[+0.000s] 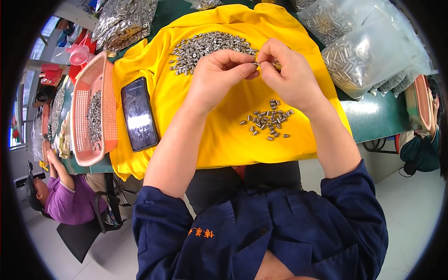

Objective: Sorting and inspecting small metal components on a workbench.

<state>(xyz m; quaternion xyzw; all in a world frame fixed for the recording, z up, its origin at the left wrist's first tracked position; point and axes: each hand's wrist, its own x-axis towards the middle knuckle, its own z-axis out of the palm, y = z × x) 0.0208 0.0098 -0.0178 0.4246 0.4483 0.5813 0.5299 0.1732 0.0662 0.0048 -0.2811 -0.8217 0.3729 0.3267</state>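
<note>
Both of my hands meet above a yellow cloth (pixel 219 126) spread on the table. My left hand (pixel 219 72) is closed in a pinch on a small metal part (pixel 256 64), of which only a bit shows between the fingertips. My right hand (pixel 287 72) pinches at the same spot from the other side, its fingertips at the part; whether it holds a second piece is hidden. Behind my left hand lies a large pile of small silvery metal parts (pixel 205 44). A smaller group of similar parts (pixel 268 122) is scattered on the cloth nearer to me, below my right hand.
A dark phone (pixel 139 114) lies left on the cloth, beside a pink plastic basket (pixel 79 121) holding metal parts. Clear bags of metal pieces (pixel 347 63) stand at the right, another bag (pixel 125 21) at the far left. Co-workers sit left (pixel 70 196) and right (pixel 422 149).
</note>
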